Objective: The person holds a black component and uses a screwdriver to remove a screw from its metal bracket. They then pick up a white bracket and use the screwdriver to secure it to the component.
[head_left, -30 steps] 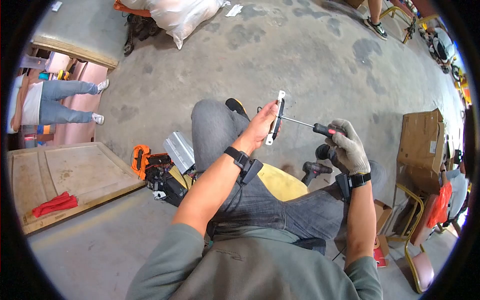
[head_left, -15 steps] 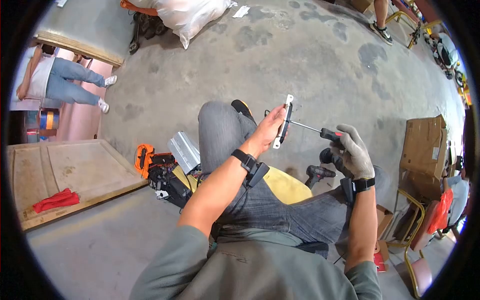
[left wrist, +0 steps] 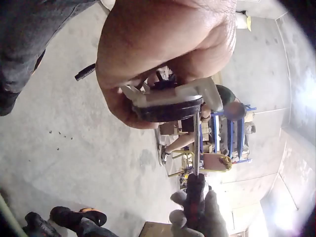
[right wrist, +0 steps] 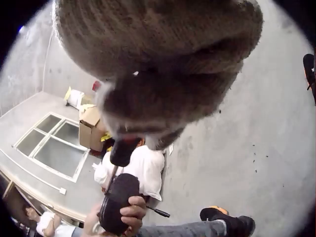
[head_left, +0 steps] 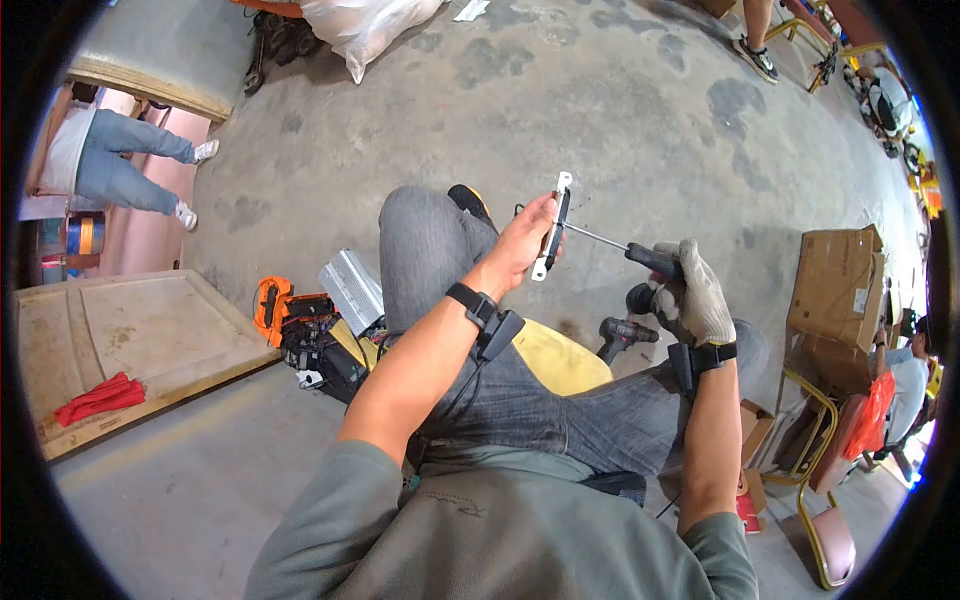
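Note:
The bare left hand (head_left: pixel 522 245) grips a black and white part (head_left: pixel 556 226) with a white tab at each end; in the left wrist view its fingers curl round the part (left wrist: pixel 168 109). The gloved right hand (head_left: pixel 698 292) holds a screwdriver by its dark handle (head_left: pixel 652 261). The shaft (head_left: pixel 597 236) reaches to the black side of the part, its tip meeting it near the middle. In the right wrist view the glove (right wrist: pixel 163 64) covers most of the handle, and the part's round black side (right wrist: pixel 120 202) faces the camera.
A cordless drill (head_left: pixel 626 337) lies by the right leg, near a yellow surface (head_left: pixel 562 358). Left of the knees are a silver box (head_left: pixel 353 290) and an orange tool (head_left: pixel 271 310). A wooden panel (head_left: pixel 150 345) bears a red cloth (head_left: pixel 100 399). Cardboard boxes (head_left: pixel 838 285) stand right.
The gloved fingers have shifted on the screwdriver handle, first loosening and straightening, now wrapped lower around it. The head view has moved slightly. The person at the left has changed posture.

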A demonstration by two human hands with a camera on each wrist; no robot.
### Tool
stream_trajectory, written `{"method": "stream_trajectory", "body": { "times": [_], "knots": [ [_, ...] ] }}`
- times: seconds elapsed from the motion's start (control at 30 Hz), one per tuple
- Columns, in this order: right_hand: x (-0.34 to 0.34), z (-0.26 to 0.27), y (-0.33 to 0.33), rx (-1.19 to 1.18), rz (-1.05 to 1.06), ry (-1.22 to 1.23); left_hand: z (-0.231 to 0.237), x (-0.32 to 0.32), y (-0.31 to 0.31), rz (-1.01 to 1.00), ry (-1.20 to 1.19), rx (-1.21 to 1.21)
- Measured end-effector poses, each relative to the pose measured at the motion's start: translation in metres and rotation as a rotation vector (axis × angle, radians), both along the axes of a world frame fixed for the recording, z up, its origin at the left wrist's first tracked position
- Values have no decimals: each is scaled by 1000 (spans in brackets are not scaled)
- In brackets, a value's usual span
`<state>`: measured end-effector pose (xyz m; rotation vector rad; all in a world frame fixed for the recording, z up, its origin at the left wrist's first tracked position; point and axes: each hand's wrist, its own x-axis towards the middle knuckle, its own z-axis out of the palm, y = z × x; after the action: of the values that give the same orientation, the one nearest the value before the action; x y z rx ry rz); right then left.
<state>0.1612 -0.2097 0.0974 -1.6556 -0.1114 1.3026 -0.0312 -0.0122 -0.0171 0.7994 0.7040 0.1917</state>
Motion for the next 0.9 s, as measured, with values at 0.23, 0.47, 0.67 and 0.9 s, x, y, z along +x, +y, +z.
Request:
{"method": "stream_trajectory", "body": {
  "times": [0.23, 0.47, 0.67, 0.9],
  "knots": [
    [1, -36, -6, 332, -183, -136, 2, 0, 0, -27, -3, 18],
    [18, -14, -9, 13, 142, -40, 0, 0, 0, -14, 22, -6],
    [4, -33, -7, 291, -138, -130, 1, -1, -1, -36, -2, 25],
    [11, -14, -8, 14, -25, 77, 1, 0, -2, -22, 12, 5]
  ]
}}
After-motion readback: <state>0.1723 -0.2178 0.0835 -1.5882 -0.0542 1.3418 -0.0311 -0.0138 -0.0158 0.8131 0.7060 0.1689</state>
